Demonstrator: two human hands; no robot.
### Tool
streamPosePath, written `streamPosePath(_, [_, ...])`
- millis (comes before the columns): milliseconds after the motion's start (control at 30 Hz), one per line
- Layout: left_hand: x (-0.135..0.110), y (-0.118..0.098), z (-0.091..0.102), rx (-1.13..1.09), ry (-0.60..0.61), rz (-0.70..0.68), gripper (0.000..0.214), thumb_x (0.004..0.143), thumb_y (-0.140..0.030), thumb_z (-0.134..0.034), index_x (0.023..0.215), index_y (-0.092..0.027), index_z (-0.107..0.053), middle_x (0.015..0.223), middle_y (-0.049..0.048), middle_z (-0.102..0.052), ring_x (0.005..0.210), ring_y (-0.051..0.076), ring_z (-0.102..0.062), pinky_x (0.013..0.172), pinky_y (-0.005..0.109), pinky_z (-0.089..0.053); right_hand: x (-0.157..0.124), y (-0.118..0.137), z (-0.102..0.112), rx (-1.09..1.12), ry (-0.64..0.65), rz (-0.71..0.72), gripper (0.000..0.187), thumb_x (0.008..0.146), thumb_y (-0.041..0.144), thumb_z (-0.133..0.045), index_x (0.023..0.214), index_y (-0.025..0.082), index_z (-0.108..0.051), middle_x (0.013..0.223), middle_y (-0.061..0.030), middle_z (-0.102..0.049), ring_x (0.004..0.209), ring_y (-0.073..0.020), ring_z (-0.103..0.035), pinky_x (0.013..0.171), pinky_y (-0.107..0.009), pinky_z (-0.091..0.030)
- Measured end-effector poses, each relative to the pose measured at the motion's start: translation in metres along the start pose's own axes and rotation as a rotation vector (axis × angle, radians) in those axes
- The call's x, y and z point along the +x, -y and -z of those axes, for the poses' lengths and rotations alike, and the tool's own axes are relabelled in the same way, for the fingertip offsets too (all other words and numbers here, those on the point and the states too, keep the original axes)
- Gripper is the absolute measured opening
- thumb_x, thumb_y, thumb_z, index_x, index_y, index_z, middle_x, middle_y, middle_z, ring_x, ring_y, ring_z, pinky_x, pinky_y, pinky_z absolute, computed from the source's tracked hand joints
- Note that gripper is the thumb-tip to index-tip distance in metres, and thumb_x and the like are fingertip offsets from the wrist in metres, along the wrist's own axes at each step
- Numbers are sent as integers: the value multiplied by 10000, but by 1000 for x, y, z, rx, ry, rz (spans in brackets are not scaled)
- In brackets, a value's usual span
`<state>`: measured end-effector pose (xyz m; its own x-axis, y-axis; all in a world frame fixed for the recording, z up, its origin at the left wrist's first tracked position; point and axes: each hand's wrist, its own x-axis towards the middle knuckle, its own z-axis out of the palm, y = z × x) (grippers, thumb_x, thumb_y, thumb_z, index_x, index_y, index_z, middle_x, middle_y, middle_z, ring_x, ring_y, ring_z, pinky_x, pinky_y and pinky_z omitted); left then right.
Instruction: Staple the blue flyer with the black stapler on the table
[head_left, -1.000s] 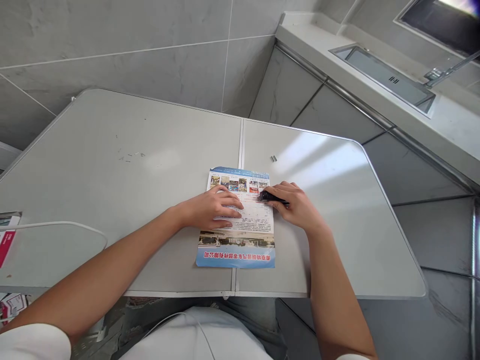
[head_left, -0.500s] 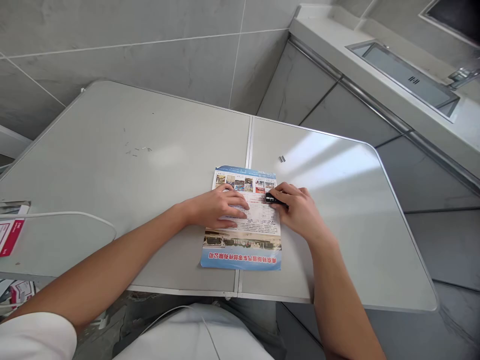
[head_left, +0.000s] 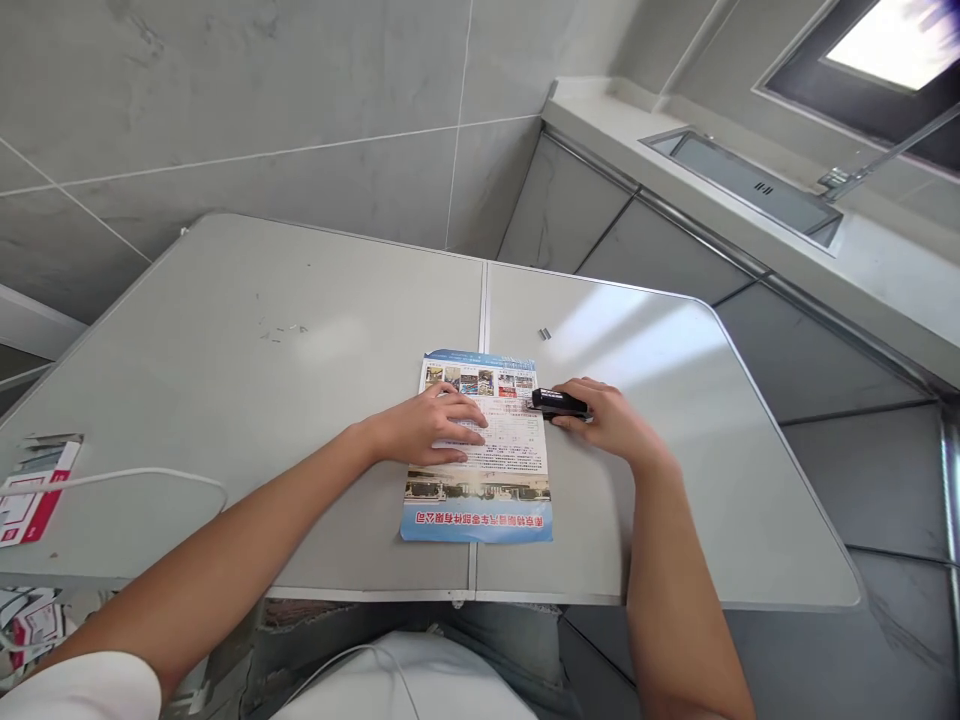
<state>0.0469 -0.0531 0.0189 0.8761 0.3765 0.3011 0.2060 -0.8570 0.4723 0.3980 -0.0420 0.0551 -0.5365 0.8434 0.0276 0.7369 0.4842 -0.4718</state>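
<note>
A printed leaflet [head_left: 480, 510] with blue bands and small photos lies flat across the table's centre seam, its text upside down to me. My left hand [head_left: 435, 428] rests on the leaflet's left half, fingers spread and lying flat. In my right hand [head_left: 611, 415] is a black stapler [head_left: 559, 402], gripped from the right with its nose over the leaflet's right edge. The stapler's rear is partly hidden by my fingers. Several staple marks seem to line the leaflet's top right, too small to make out fully.
Short staple strips [head_left: 544, 334] lie beyond the leaflet. Loose bent staples [head_left: 281, 330] are scattered on the left of the folding table [head_left: 360, 300]. A red and white box [head_left: 37, 495] and a white cable [head_left: 150, 472] sit at far left; a sink counter [head_left: 592, 110] stands behind right.
The stapler has shifted right, so more of it shows outside the leaflet's edge. My left hand stays on the leaflet. The camera view has tilted upward a little.
</note>
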Motion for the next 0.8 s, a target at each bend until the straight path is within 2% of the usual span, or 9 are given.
streamPosePath(67, [0, -1, 1, -4, -14, 7, 261, 969, -306, -670, 1220, -285, -734, 1333, 104, -712, 1269, 283, -638, 1108, 473, -343, -3, -15, 3, 14, -25, -51, 234, 922, 366, -658, 1113, 237, -697, 1035, -64, -724, 930, -255, -635, 794, -362, -483])
streamPosePath(167, [0, -2, 2, -16, -22, 11, 267, 963, -294, -677, 1223, -287, -735, 1325, 98, -717, 1252, 270, -645, 1117, 469, -344, -2, -31, -1, -53, -186, -189, 214, 897, 391, -658, 1024, 222, -682, 930, -55, -700, 843, -242, -614, 719, -335, -452])
streamPosePath(267, [0, -2, 2, -17, -26, 23, 257, 958, -296, -686, 1209, -288, -741, 1324, 89, -717, 1261, 268, -635, 1128, 473, -335, 1, -40, -10, -152, -326, -340, 217, 872, 436, -655, 861, 221, -627, 812, -37, -652, 728, -222, -558, 617, -306, -372])
streamPosePath(367, [-1, -2, 3, -33, -77, 68, 245, 945, -354, -717, 1176, -281, -753, 1294, 86, -728, 1252, 273, -623, 1125, 477, -332, 6, -37, -15, -230, -510, -416, 209, 877, 429, -640, 842, 229, -594, 848, -47, -657, 769, -239, -566, 617, -311, -351])
streamPosePath(467, [-3, 1, 7, -118, -271, 203, 209, 958, -413, -702, 1058, -246, -776, 1143, 80, -761, 1130, 245, -647, 1065, 440, -382, 10, -13, -16, -225, -692, -338, 178, 917, 405, -611, 903, 229, -589, 905, -69, -659, 853, -262, -591, 669, -334, -401])
streamPosePath(533, [-6, 4, 11, -247, -472, 314, 268, 998, -424, -636, 910, -206, -766, 977, 71, -755, 984, 211, -658, 967, 388, -436, 10, 16, -21, -151, -649, -221, 164, 937, 392, -607, 908, 233, -580, 874, -58, -641, 822, -247, -591, 688, -339, -428])
streamPosePath(633, [-12, 10, 16, -471, -703, 438, 433, 1033, -447, -556, 730, -171, -697, 780, 50, -673, 775, 168, -601, 783, 319, -454, 4, 71, -42, -36, -366, -82, 131, 941, 358, -636, 907, 244, -580, 872, -41, -648, 815, -230, -611, 700, -332, -448])
streamPosePath(733, [-15, 16, 19, -596, -812, 528, 492, 1023, -467, -550, 639, -169, -631, 692, 25, -581, 683, 150, -512, 690, 300, -411, -6, 113, -71, 26, -211, -29, 108, 940, 328, -645, 911, 260, -566, 876, -36, -662, 823, -240, -619, 680, -337, -455])
streamPosePath(800, [-15, 18, 18, -644, -857, 552, 497, 1010, -468, -560, 612, -173, -599, 661, 16, -536, 662, 145, -476, 668, 300, -389, -12, 124, -83, 37, -157, -9, 85, 938, 306, -640, 951, 270, -564, 922, -47, -676, 866, -259, -618, 704, -357, -473])
